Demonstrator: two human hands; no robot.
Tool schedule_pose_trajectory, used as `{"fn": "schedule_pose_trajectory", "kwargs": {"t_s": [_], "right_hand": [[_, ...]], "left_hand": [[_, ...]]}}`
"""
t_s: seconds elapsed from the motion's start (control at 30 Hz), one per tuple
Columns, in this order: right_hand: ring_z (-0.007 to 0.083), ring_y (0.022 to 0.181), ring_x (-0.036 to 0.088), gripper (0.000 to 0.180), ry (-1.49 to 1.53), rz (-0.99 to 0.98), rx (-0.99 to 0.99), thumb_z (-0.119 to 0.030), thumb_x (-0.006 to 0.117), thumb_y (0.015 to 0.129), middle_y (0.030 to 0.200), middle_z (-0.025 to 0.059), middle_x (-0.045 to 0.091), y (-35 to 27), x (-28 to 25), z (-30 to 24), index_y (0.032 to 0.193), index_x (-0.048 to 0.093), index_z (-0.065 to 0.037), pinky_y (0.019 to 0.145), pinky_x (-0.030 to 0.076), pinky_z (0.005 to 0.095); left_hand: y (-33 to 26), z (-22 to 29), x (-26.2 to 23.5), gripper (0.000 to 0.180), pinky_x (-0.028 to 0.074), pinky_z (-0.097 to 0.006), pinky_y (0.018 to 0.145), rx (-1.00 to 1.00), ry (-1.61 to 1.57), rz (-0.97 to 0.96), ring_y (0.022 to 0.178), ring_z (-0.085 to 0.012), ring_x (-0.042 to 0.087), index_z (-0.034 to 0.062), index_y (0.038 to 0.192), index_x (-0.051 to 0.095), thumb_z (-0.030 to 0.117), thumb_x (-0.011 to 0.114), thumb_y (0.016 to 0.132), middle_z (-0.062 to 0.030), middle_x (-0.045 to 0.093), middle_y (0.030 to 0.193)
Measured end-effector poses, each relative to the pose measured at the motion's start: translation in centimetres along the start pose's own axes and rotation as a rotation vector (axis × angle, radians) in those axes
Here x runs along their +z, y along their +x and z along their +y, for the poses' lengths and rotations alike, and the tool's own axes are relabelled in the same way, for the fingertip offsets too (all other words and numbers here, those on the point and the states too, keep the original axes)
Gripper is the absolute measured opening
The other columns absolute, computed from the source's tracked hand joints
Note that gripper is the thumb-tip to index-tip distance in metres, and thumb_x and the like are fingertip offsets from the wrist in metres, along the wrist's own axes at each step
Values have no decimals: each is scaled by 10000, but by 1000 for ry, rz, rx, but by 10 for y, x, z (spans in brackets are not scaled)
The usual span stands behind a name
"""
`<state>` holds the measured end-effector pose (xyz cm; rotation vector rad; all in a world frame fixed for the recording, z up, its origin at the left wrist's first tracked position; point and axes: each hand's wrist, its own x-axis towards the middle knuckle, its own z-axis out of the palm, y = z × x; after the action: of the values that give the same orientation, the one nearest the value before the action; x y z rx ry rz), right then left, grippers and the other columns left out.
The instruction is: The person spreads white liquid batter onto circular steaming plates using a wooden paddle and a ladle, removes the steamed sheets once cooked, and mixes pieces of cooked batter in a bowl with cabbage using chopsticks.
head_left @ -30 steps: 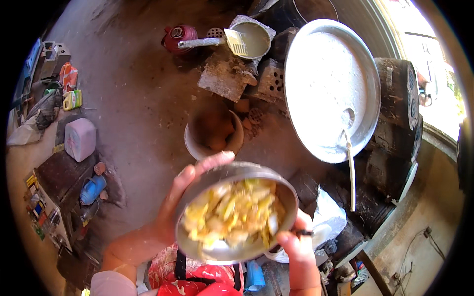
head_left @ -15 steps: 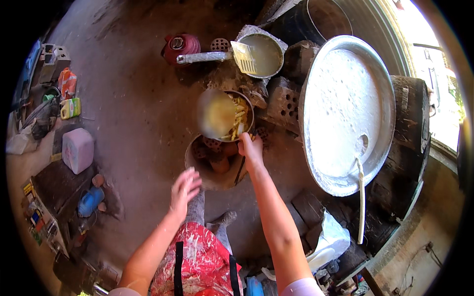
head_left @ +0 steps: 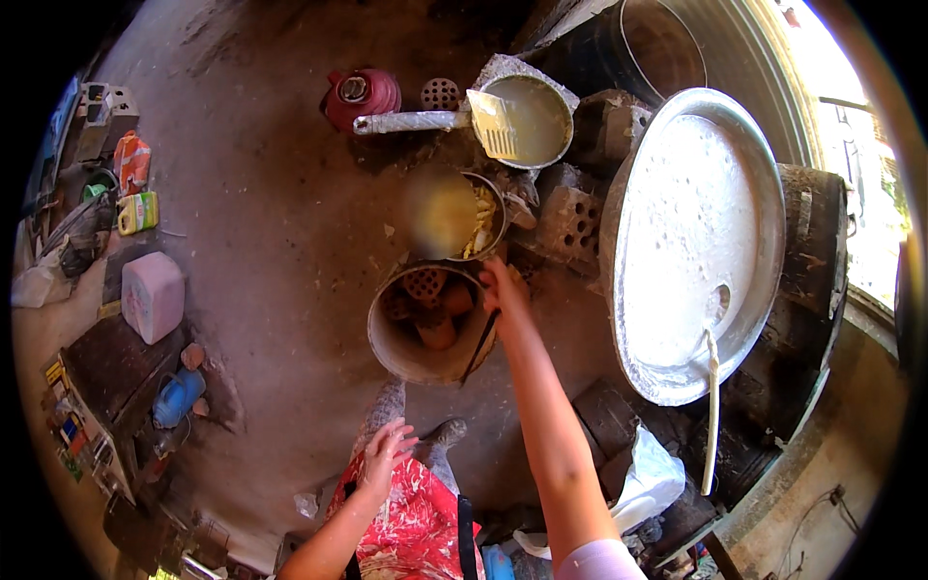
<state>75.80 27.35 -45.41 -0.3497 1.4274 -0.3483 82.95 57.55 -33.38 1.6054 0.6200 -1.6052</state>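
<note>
My right hand (head_left: 503, 285) is closed around a thin dark rod (head_left: 479, 346). The rod's lower part slants down over the rim of a round tub (head_left: 384, 350), and what its other end joins I cannot make out. Just beyond that hand sits a pan (head_left: 500, 208) of yellow chopped food (head_left: 481, 224). A blurred patch hides the pan's left side. My left hand (head_left: 384, 452) hangs over my red, white-smeared apron (head_left: 416, 512), fingers apart and holding nothing.
Perforated bricks (head_left: 437, 332) lie inside the tub. Beyond the pan stands a long-handled pan (head_left: 556, 106) of cloudy liquid with a slotted spatula (head_left: 493, 126) across it. At right is a large metal basin (head_left: 619, 290) of white powdery material. A red jug (head_left: 365, 95) stands far off.
My left hand has drawn back toward my body, away from the tub. The pans, tub and basin sit slightly lower and farther right in view. My right hand still grips the rod.
</note>
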Motion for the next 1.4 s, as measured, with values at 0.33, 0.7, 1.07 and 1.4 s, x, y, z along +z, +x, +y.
{"fn": "schedule_pose_trajectory", "kwargs": {"t_s": [0.33, 0.7, 1.07, 1.4], "right_hand": [[100, 466, 334, 310, 504, -198, 53, -390, 398, 922, 578, -4, 384, -32, -32, 13, 848, 518, -114, 496, 290, 249], [69, 482, 334, 179, 463, 208, -124, -295, 607, 852, 589, -33, 416, 31, 43, -12, 888, 542, -132, 466, 278, 252], [68, 516, 319, 319, 475, 440, -3, -422, 710, 735, 615, -53, 371, 44, 57, -14, 841, 554, -165, 462, 279, 278], [100, 460, 336, 368, 496, 316, 20, -419, 681, 765, 569, -19, 370, 32, 52, -18, 734, 459, -128, 423, 264, 302]], "left_hand": [[-16, -14, 0, 371, 439, -377, 873, -51, 8, -17, 1016, -262, 563, 69, 1204, 467, 261, 489, 888, -137, 549, 1137], [-26, -32, 9, 375, 452, -345, 844, -89, -41, -34, 983, -239, 585, 64, 1201, 480, 256, 519, 881, -118, 565, 1118], [-27, -37, 6, 368, 451, -346, 846, -76, -54, -36, 993, -241, 578, 62, 1190, 482, 252, 519, 877, -125, 562, 1127], [-32, -44, 13, 385, 450, -341, 861, -79, -7, -44, 997, -235, 575, 60, 1207, 475, 257, 520, 879, -120, 562, 1120]]}}
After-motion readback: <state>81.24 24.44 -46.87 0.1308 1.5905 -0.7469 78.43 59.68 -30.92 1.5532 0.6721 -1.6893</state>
